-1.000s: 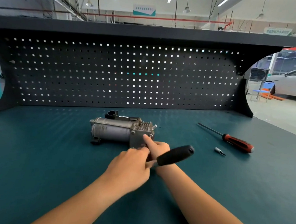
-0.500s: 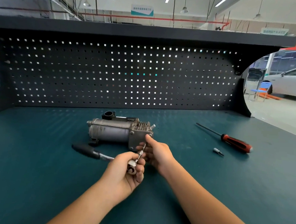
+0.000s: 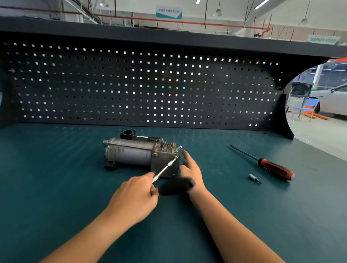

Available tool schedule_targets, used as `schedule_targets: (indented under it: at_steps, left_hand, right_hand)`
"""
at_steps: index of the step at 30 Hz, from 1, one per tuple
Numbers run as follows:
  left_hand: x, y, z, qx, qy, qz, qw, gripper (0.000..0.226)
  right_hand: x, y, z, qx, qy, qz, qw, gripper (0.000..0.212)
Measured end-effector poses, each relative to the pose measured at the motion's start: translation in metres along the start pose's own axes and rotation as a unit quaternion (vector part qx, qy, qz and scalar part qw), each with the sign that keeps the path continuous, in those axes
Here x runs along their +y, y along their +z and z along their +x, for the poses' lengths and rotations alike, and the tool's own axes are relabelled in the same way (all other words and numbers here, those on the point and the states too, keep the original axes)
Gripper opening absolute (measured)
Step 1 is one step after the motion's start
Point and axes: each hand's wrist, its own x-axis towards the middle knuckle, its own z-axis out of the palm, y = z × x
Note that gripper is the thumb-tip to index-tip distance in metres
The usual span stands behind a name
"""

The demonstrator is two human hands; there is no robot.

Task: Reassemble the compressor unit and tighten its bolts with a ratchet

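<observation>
The compressor [image 3: 130, 155] lies assembled at mid-tabletop [image 3: 44, 174]. The left hand [image 3: 134, 196] grips the ratchet [image 3: 164, 169] near its head, with the extension on the end plate's 2 o'clock bolt [image 3: 175, 157]. The right hand [image 3: 190, 171], fingers straight and empty, sits at the unit's 3 o'clock. Reassembly looks done and tightening seems underway, with the other plate bolts likely still to check.

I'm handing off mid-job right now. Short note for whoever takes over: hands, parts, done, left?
Left hand: grips the silver ratchet with black handle near its head; extension tip at the end plate's upper right corner.
Right hand: open, beside the grey metal compressor unit, at its right end; contact unclear.
Further right on the teal bench mat: red-and-black screwdriver, small silver bit.
Done: unit looks assembled, end-plate bolts in.
Left: tightening; which bolts are tight cannot be told.
</observation>
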Motion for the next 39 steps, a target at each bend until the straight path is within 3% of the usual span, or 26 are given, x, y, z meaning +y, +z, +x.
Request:
schedule_targets:
  at_steps: [2, 3, 4, 6, 8, 9, 11, 13, 15, 17, 19, 20, 22, 25, 27, 28, 31, 32, 33, 34, 36, 37, 38, 39]
  left_hand:
    - [0.001, 0.0, 0.006, -0.01, -0.062, -0.134, 0.989, 0.022]
    - [0.002, 0.0, 0.008, -0.031, -0.12, -0.242, 0.962, 0.023]
    - [0.004, -0.001, 0.008, -0.053, -0.188, -0.37, 0.908, 0.022]
    - [0.005, -0.004, 0.006, -0.095, -0.303, -0.621, 0.716, 0.012]
    - [0.004, -0.01, 0.003, -0.086, -0.355, -0.779, 0.509, 0.013]
    - [0.003, -0.013, 0.002, -0.062, -0.36, -0.816, 0.447, 0.014]
    - [0.005, -0.02, -0.001, -0.023, -0.351, -0.845, 0.404, 0.02]
    - [0.006, -0.025, -0.004, -0.014, -0.34, -0.841, 0.42, 0.022]
    - [0.006, -0.031, -0.008, -0.031, -0.328, -0.803, 0.497, 0.019]
    - [0.002, -0.032, -0.011, -0.034, -0.298, -0.694, 0.654, 0.019]
    - [0.0, -0.028, -0.019, -0.02, -0.218, -0.526, 0.822, 0.03]
    - [-0.002, -0.025, -0.023, -0.014, -0.169, -0.441, 0.882, 0.037]
    - [-0.005, -0.019, -0.03, -0.002, -0.098, -0.311, 0.945, 0.042]
    - [-0.006, -0.013, -0.035, 0.02, -0.063, -0.197, 0.978, 0.03]
    - [-0.004, -0.014, -0.035, 0.016, -0.105, -0.288, 0.952, 0.032]
    - [-0.003, -0.018, -0.033, 0.009, -0.154, -0.394, 0.906, 0.034]
    - [0.003, -0.033, -0.026, -0.046, -0.299, -0.678, 0.67, 0.029]
    - [0.005, -0.037, -0.027, -0.064, -0.297, -0.698, 0.649, 0.03]
    - [0.006, -0.039, -0.027, -0.082, -0.281, -0.684, 0.669, 0.033]
    - [0.008, -0.039, -0.028, -0.099, -0.254, -0.62, 0.735, 0.036]
    - [0.012, -0.033, -0.032, -0.115, -0.113, -0.325, 0.932, 0.039]
    - [0.015, -0.028, -0.035, -0.143, -0.025, -0.124, 0.982, 0.037]
    - [0.018, -0.024, -0.037, -0.159, 0.035, 0.048, 0.985, 0.037]
    - [0.02, -0.021, -0.038, -0.16, 0.07, 0.141, 0.974, 0.038]
  right_hand:
    - [0.003, 0.004, 0.002, -0.021, -0.01, 0.01, 1.0, 0.06]
    - [0.004, 0.005, 0.004, -0.023, -0.008, 0.013, 1.0, 0.062]
    - [0.004, 0.004, 0.005, -0.023, -0.005, 0.016, 1.0, 0.062]
    - [0.006, 0.002, 0.007, -0.018, 0.0, 0.025, 1.0, 0.059]
    - [0.006, 0.0, 0.007, -0.015, 0.005, 0.038, 0.999, 0.057]
    - [0.005, 0.0, 0.006, -0.013, 0.005, 0.04, 0.999, 0.055]
    - [0.003, 0.0, 0.003, -0.01, -0.001, 0.038, 0.999, 0.049]
    - [0.003, 0.001, 0.002, -0.004, -0.012, 0.044, 0.999, 0.04]
    - [0.002, 0.002, -0.002, -0.003, -0.017, 0.05, 0.999, 0.034]
    - [0.001, 0.004, -0.004, -0.004, -0.027, 0.047, 0.999, 0.031]
    - [0.0, 0.004, -0.006, -0.004, -0.029, 0.042, 0.999, 0.03]
    - [-0.001, 0.004, -0.007, -0.005, -0.026, 0.041, 0.999, 0.03]
    - [-0.003, 0.003, -0.01, -0.008, -0.023, 0.038, 0.999, 0.03]
    - [-0.004, 0.003, -0.014, -0.013, -0.022, 0.041, 0.999, 0.031]
    - [-0.004, 0.003, -0.016, -0.019, -0.024, 0.045, 0.999, 0.032]
    - [-0.004, 0.004, -0.016, -0.023, -0.025, 0.045, 0.998, 0.033]
    - [-0.004, 0.005, -0.018, -0.027, -0.027, 0.046, 0.998, 0.035]
    - [-0.004, 0.006, -0.018, -0.025, -0.027, 0.048, 0.998, 0.035]
    - [-0.004, 0.006, -0.018, -0.022, -0.027, 0.049, 0.998, 0.035]
    - [-0.004, 0.006, -0.018, -0.019, -0.026, 0.051, 0.998, 0.035]
    - [-0.005, 0.007, -0.018, -0.017, -0.026, 0.053, 0.998, 0.036]
    - [-0.004, 0.007, -0.018, -0.018, -0.026, 0.054, 0.998, 0.037]
    - [-0.004, 0.005, -0.018, -0.021, -0.028, 0.048, 0.998, 0.035]
    - [-0.004, 0.003, -0.017, -0.024, -0.032, 0.039, 0.998, 0.031]
